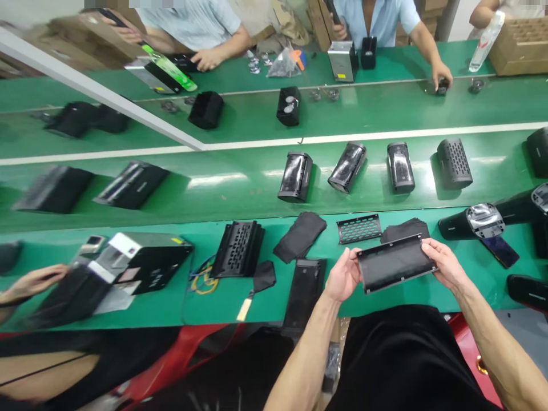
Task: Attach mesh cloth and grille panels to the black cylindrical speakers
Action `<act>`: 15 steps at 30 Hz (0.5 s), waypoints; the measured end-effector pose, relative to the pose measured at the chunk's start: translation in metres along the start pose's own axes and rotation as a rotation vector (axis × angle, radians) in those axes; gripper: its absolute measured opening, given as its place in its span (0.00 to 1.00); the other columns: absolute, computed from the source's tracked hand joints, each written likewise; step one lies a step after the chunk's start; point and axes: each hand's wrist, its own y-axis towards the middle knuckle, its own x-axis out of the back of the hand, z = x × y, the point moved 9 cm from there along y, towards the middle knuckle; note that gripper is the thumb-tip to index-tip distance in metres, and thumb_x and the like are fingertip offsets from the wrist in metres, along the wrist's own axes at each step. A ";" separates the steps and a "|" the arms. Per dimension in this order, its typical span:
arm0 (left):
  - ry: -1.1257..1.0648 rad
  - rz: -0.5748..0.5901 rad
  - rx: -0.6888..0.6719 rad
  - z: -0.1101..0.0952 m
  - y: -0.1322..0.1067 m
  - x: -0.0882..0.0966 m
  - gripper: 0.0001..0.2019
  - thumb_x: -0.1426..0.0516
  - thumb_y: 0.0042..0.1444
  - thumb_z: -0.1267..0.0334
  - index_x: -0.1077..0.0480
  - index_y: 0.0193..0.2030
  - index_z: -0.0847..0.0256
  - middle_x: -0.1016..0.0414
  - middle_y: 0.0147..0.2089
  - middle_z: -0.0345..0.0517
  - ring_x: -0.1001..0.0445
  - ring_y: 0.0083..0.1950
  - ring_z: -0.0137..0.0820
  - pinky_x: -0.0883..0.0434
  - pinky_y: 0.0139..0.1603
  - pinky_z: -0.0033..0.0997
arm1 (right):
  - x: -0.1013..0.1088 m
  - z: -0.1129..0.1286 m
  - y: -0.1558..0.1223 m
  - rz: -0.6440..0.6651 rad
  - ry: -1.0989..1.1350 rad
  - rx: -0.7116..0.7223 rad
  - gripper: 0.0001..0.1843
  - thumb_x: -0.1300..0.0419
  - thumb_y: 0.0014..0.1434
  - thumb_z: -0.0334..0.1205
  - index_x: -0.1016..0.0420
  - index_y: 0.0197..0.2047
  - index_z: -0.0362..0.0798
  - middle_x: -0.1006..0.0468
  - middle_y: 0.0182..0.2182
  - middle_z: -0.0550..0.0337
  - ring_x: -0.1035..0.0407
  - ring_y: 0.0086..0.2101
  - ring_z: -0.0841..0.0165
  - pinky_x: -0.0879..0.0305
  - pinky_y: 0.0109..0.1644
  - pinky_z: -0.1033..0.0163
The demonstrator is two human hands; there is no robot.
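Observation:
I hold a flat black rectangular panel (pixel 396 264) between both hands over the near edge of the green bench (pixel 180 308). My left hand (pixel 342 275) grips its left end, fingers curled round the edge. My right hand (pixel 443 262) grips its right end the same way. Just behind the panel lie a perforated black grille (pixel 358 228) and a stack of black sheets (pixel 405 228). A black fabric piece (pixel 299 235) and a stack of perforated grilles (pixel 238 249) lie to the left. A long black housing (pixel 303 292) rests near my left forearm.
Several black speaker bodies (pixel 295 176) ride the green conveyor (pixel 222 188) beyond the bench. Black cylinders (pixel 483 221) and a phone (pixel 500 250) lie at right. A co-worker's hand (pixel 36 281) works at left beside a black box (pixel 145 261). Other people sit across the line.

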 end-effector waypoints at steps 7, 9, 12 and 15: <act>-0.117 0.508 0.609 0.049 0.013 -0.035 0.44 0.54 0.65 0.28 0.24 0.58 0.72 0.15 0.47 0.67 0.16 0.38 0.54 0.23 0.33 0.44 | -0.062 0.009 0.037 0.261 -0.256 -0.055 0.27 0.25 0.48 0.64 0.22 0.33 0.48 0.25 0.24 0.63 0.36 0.23 0.71 0.41 0.29 0.66; -0.157 0.605 0.605 0.045 0.011 -0.041 0.47 0.56 0.65 0.28 0.26 0.61 0.76 0.16 0.49 0.70 0.16 0.38 0.55 0.24 0.30 0.42 | -0.062 0.029 0.069 0.154 -0.441 0.017 0.26 0.28 0.50 0.65 0.22 0.32 0.48 0.23 0.25 0.62 0.33 0.25 0.69 0.38 0.29 0.65; -0.182 0.660 0.470 0.026 0.009 -0.043 0.48 0.55 0.64 0.28 0.27 0.61 0.79 0.16 0.44 0.70 0.16 0.37 0.52 0.24 0.31 0.40 | -0.038 0.091 0.129 -0.245 -0.641 0.213 0.26 0.35 0.56 0.65 0.19 0.39 0.49 0.18 0.33 0.55 0.25 0.37 0.61 0.29 0.39 0.60; -0.216 0.624 0.290 0.000 0.008 -0.036 0.48 0.51 0.61 0.26 0.26 0.60 0.77 0.16 0.42 0.68 0.16 0.35 0.48 0.24 0.32 0.37 | -0.020 0.134 0.185 -0.458 -0.721 0.257 0.26 0.40 0.61 0.61 0.19 0.48 0.46 0.16 0.43 0.45 0.26 0.53 0.53 0.30 0.55 0.53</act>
